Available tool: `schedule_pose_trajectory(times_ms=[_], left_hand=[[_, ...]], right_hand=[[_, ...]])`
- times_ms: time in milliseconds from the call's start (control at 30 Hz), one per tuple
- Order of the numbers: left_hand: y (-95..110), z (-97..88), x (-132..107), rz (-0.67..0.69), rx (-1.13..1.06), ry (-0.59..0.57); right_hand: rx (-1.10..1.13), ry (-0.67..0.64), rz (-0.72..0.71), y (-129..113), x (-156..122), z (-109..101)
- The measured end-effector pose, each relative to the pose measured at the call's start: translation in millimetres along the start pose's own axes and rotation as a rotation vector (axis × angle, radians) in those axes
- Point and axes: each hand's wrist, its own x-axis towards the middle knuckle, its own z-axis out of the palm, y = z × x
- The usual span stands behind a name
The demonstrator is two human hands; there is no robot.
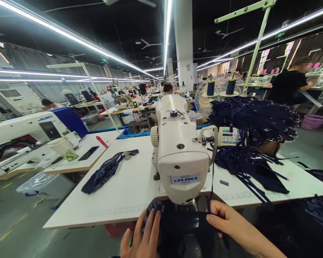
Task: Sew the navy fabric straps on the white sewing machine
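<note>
A white sewing machine (183,157) stands in front of me, its head over the near table edge. Dark navy fabric (180,229) lies under the head and drops toward me. My left hand (144,234) rests on its left part, fingers stretched out over a bunched patterned navy piece (153,209). At the right of the needle area, my right hand (223,218) pinches a narrow navy strap (209,206) at the fabric's edge between thumb and fingers. The needle itself is hidden behind the machine head.
A gathered navy piece (107,172) lies on the white table (134,186) at left. Navy straps with rings (253,118) are heaped at right beside a control panel (229,137). A phone (88,153) and a cup (63,147) sit on the neighbouring table.
</note>
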Motion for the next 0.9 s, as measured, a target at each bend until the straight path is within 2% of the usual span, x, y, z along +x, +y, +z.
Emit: schedule_pose_trajectory(times_ms=[133, 233, 300, 333, 433, 467, 600, 700, 800, 900], left_hand=[[-1.5, 16.9, 2.8, -0.153, -0.044, 0.035], [9.5, 38.5, -1.4, -0.156, -0.053, 0.014], [22.6, 46.6, -2.5, -0.093, -0.071, 0.042], [29.5, 46.6, -1.3, -0.036, -0.093, 0.111], [44.3, 30.7, 9.9, 0.243, -0.200, 0.412], [45.5, 22.4, 15.1, 0.329, -0.212, 0.430], [35.6, -1.0, 30.5, 0.514, -0.083, 0.275], [28.7, -0.9, 30.0, 0.570, -0.090, 0.278], [31.8, 2.6, 25.5, 0.546, -0.116, 0.262], [39.1, 1.1, 23.7, 0.444, -0.130, 0.247]], right_hand=[[-0.163, 0.090, -0.105, -3.0, 12.8, 16.2], [-0.399, 0.134, -0.141, -5.6, 21.7, 22.5], [-0.504, 0.146, -0.124, -5.6, 27.1, 24.7], [-0.536, 0.154, -0.120, -5.1, 29.2, 25.4], [-0.567, 0.176, -0.125, -3.6, 30.5, 25.6], [-0.559, 0.175, -0.131, -3.9, 28.9, 24.6], [-0.520, 0.113, -0.155, -8.5, 15.8, 16.3], [-0.536, 0.096, -0.182, -9.2, 8.7, 10.6], [-0.541, 0.123, -0.188, -5.6, 8.7, 10.5], [-0.516, 0.131, -0.191, -1.3, 12.5, 13.7]])
